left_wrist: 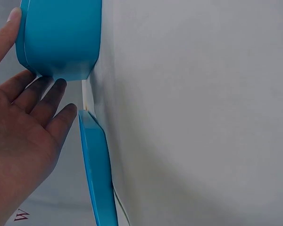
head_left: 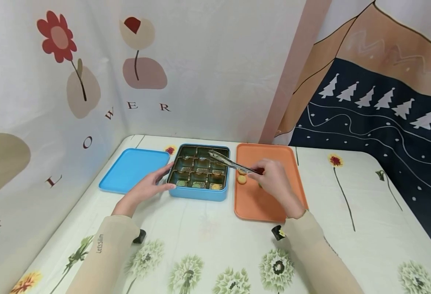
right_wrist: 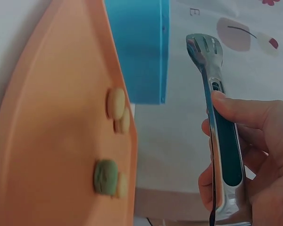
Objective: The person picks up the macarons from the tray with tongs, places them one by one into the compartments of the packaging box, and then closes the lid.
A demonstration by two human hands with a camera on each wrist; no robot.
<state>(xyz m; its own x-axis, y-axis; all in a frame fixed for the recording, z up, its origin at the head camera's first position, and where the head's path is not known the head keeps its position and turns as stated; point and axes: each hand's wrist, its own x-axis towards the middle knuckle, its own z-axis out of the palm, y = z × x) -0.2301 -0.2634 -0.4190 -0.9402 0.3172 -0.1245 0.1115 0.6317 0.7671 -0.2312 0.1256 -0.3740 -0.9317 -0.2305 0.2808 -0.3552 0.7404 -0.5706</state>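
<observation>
A blue box (head_left: 197,194) holds a dark gold divided insert; green macarons (head_left: 182,183) lie in its front left and middle compartments and a yellow macaron (head_left: 216,186) in the front right one. My left hand (head_left: 145,190) steadies the box's left side, thumb at the rim and fingers (left_wrist: 47,101) stretched along the wall. In my right hand (head_left: 274,181) I grip metal tongs (head_left: 234,164) with a dark handle panel. Their tips reach over the box's back compartments; in the right wrist view nothing shows between them.
To the right of the box lies an orange tray (head_left: 261,206) with several macarons, yellowish ones (right_wrist: 116,103) and a green macaron (right_wrist: 105,177). A blue lid (head_left: 134,169) lies flat on the left. Printed curtains stand behind the flowered tablecloth (head_left: 208,232).
</observation>
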